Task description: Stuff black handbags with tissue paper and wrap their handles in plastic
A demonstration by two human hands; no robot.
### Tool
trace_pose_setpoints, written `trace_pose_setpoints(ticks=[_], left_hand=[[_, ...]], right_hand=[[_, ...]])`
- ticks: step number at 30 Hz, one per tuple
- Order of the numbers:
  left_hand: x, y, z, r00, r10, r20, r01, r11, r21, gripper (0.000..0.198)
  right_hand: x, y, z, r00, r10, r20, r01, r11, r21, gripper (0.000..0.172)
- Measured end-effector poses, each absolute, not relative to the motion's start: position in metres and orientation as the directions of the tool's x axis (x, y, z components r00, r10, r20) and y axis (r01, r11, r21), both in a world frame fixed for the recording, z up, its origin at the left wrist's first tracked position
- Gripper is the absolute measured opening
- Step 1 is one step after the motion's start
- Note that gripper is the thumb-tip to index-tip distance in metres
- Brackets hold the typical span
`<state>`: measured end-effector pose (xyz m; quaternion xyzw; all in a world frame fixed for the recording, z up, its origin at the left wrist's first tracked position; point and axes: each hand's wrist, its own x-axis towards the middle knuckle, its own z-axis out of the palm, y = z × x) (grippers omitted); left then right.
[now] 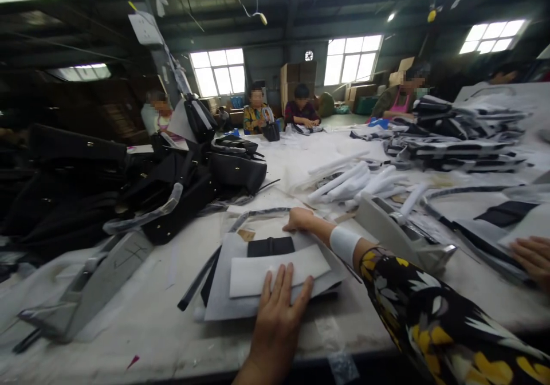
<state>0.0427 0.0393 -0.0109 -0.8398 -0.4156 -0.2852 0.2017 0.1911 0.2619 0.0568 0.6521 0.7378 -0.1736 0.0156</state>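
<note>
A dark bag [330,296] lies flat in front of me, mostly covered by a white sheet [221,305]. On top is a folded white padding piece [244,279], beside a small black strap panel [262,247]. My left hand [279,305] rests on the padding, fingers stretched out and slightly spread. Beyond it, my right hand [299,220] is closed at the top of the plastic-wrapped bag handle [253,213]. Its fingertips are partly hidden, and the handle runs behind the hand.
Black bags [236,170] are heaped at left, with a grey stand [109,287] below. White wrapped rolls [356,181] and another grey stand [387,233] sit to the right. A co-worker's hand [533,259] touches another bag at far right. Stacked bag pieces [455,138] stand behind.
</note>
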Motion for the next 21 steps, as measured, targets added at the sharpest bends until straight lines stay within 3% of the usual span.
trace_pose_setpoints(ticks=[5, 12, 16, 21], left_hand=[[0.044, 0.039, -0.013, 0.472, 0.585, 0.660, 0.819, -0.568, -0.083, 0.052], [0.044, 0.037, -0.009, 0.485, 0.608, 0.628, 0.818, -0.569, -0.080, 0.055], [0.044, 0.037, -0.007, 0.483, 0.625, 0.613, 0.822, -0.565, -0.072, 0.055], [0.044, 0.037, -0.004, 0.489, 0.620, 0.613, 0.818, -0.570, -0.076, 0.055]], right_hand=[[0.205, 0.260, 0.056, -0.165, 0.912, -0.376, 0.915, -0.001, -0.405, 0.029], [0.225, 0.246, 0.059, -0.238, 0.944, -0.226, 0.611, -0.035, -0.791, 0.026], [0.229, 0.239, 0.065, -0.189, 0.981, -0.045, 0.369, 0.028, -0.929, 0.052], [0.238, 0.220, 0.082, -0.143, 0.977, 0.156, 0.179, 0.180, -0.967, 0.077]])
